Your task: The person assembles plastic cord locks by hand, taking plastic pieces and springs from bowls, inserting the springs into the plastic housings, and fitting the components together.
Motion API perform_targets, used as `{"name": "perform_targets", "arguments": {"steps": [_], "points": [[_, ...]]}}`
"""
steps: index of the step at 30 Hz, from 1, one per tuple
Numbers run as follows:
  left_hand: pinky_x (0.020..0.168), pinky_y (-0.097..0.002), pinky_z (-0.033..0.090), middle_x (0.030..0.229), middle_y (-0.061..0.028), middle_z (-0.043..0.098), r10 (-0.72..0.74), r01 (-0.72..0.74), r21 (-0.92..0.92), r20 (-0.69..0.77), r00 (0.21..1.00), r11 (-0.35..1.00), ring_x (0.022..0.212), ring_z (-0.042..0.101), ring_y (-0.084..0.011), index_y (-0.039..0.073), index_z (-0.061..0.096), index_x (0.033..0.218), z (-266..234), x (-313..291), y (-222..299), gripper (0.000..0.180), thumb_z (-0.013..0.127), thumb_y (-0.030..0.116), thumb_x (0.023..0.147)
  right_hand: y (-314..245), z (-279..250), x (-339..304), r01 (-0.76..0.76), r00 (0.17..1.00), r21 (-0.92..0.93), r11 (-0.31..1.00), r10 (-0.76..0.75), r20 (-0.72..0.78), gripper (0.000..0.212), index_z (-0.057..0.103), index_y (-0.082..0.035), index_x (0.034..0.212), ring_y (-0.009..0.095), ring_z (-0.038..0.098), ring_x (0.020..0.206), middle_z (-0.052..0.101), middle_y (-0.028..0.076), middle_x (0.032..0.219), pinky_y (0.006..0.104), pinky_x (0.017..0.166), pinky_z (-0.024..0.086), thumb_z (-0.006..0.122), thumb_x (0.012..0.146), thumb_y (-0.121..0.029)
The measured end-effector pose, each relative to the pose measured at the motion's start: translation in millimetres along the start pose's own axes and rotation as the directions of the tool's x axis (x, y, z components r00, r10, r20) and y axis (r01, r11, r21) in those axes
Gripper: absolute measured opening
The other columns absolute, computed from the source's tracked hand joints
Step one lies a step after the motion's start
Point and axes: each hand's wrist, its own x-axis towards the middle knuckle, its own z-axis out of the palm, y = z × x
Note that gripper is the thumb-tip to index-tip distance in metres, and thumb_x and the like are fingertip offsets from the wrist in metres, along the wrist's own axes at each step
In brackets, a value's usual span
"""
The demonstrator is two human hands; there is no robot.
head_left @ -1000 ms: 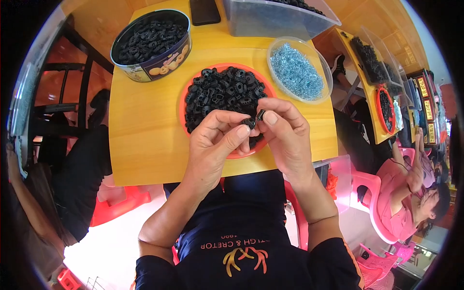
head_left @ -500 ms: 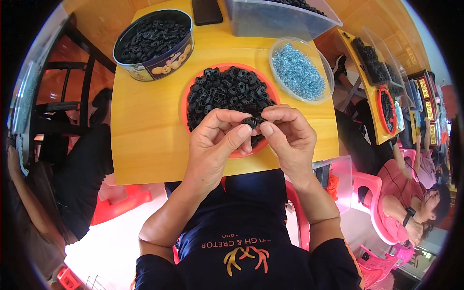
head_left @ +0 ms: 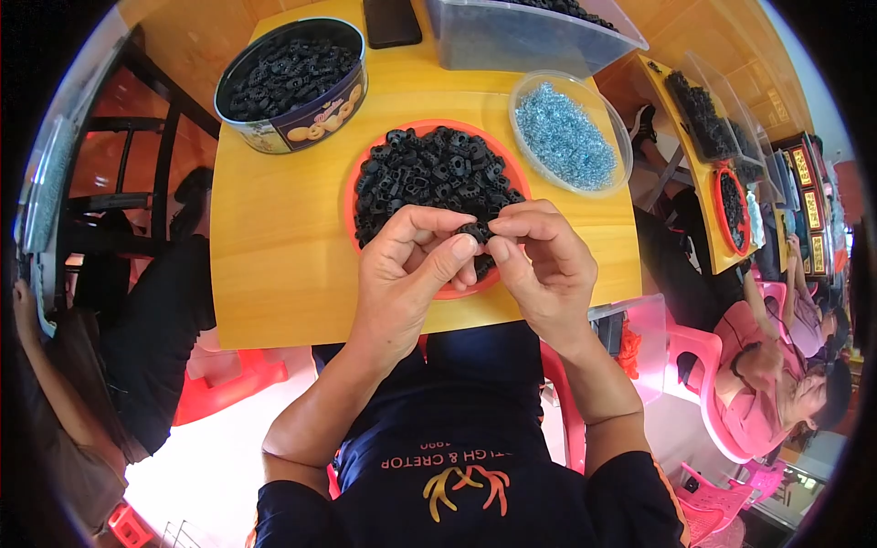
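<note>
Over the near part of a round orange tray (head_left: 351, 203), my two hands meet fingertip to fingertip. Between them is a small black plastic part (head_left: 477, 232), partly covered by the fingers. My left hand (head_left: 416, 251) pinches it with thumb and index finger. My right hand (head_left: 544, 260) is closed on its other side, thumb and index finger against it. A heap of similar black plastic parts (head_left: 434, 173) fills the tray. To the right, a clear round tub (head_left: 621, 164) holds many tiny shiny pale blue pieces (head_left: 566, 135), too small to make out singly.
A dark round tin (head_left: 320, 119) of black parts stands at the table's far left, near a black phone (head_left: 392, 22). At the back is a clear plastic bin (head_left: 539, 41). Other people sit on both sides; a second table (head_left: 681, 137) is at right.
My right fingertips have shifted slightly left, closer to the left ones around the black part. The person at right has moved an arm and their head.
</note>
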Motion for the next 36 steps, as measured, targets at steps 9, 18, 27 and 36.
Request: {"name": "perform_targets", "arguments": {"steps": [9, 18, 27, 36], "points": [[0.066, -0.0229, 0.050, 0.088, -0.0051, 0.064, 0.038, -0.038, 0.050, -0.002, 0.999, 0.998, 0.074, 0.060, -0.0087, 0.002, 0.058, 0.108, 2.3, -0.6, -2.1, 0.015, 0.061, 0.009, 0.095, 1.7, 6.1, -3.2, 0.079, 0.995, -0.118, 0.990, -0.086, -0.055, 0.019, 0.063, 0.000, 0.102, 0.013, 0.062, 0.076, 0.062, 0.011, 0.096, 0.0233, 0.060, 0.050, 0.068, 0.084, 0.004], [0.063, -0.0234, 0.049, 0.085, -0.0080, 0.064, 0.043, -0.045, 0.064, 0.042, 0.998, 0.997, 0.069, 0.060, -0.0098, 0.003, 0.056, 0.106, 0.0, -3.5, -3.6, 0.012, 0.059, 0.008, 0.096, -3.7, -5.0, 6.2, 0.130, 0.991, -0.170, 0.977, -0.123, 0.054, 0.016, 0.063, 0.001, 0.096, 0.019, 0.062, 0.074, 0.063, 0.013, 0.089, 0.0263, 0.060, 0.050, 0.068, 0.082, 0.006], [0.062, -0.0226, 0.048, 0.082, -0.0066, 0.063, 0.016, -0.027, 0.150, 0.078, 0.997, 0.988, 0.068, 0.058, -0.0080, 0.002, 0.058, 0.104, -5.6, -5.7, 7.7, 0.011, 0.061, 0.005, 0.094, -24.6, -13.5, 20.3, 0.174, 0.957, -0.247, 0.953, -0.104, 0.272, 0.013, 0.060, 0.001, 0.085, 0.025, 0.062, 0.075, 0.061, 0.012, 0.084, 0.0315, 0.064, 0.051, 0.068, 0.079, 0.008], [0.061, -0.0223, 0.047, 0.081, -0.0046, 0.063, -0.009, -0.020, 0.291, 0.099, 0.995, 0.957, 0.067, 0.056, -0.0072, 0.001, 0.059, 0.101, -5.4, -11.2, 9.7, 0.010, 0.062, 0.004, 0.093, -37.6, -19.5, 21.5, -0.320, 0.884, -0.141, 0.937, 0.349, 0.311, 0.010, 0.061, 0.000, 0.083, 0.019, 0.064, 0.077, 0.065, 0.010, 0.082, 0.0287, 0.069, 0.050, 0.071, 0.081, 0.002]]}}
